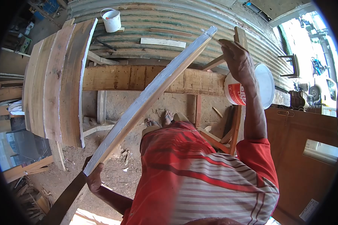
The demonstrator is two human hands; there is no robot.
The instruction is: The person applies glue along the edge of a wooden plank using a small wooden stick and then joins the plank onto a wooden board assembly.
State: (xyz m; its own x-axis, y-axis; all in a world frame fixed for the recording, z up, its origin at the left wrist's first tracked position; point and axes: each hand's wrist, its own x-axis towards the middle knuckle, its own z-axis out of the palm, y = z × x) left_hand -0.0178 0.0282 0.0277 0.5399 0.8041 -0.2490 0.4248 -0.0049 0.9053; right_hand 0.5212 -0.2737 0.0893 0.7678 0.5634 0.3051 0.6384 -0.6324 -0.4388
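Note:
A long wooden board (139, 112) slants across the view, its upward-facing edge coated in a white, paste-like layer. My left hand (94, 176) grips the board's lower end, thumb on the near side and fingers mostly hidden behind it. Beside the board's far end is my right hand (237, 62), its fingers stretched toward the coated edge and partly bent; nothing shows in them. Whether the fingertips touch the board I cannot tell. Under my right forearm, a white tub with a red label (234, 92) stands on the wooden beam (116, 78).
Several planks with white along their edges (60, 82) lie side by side across the beam's left end. A white bucket (112, 21) sits on corrugated metal sheets (139, 18) beyond. At right is a brown wooden door panel (293, 135); scrap wood (37, 202) lies lower left.

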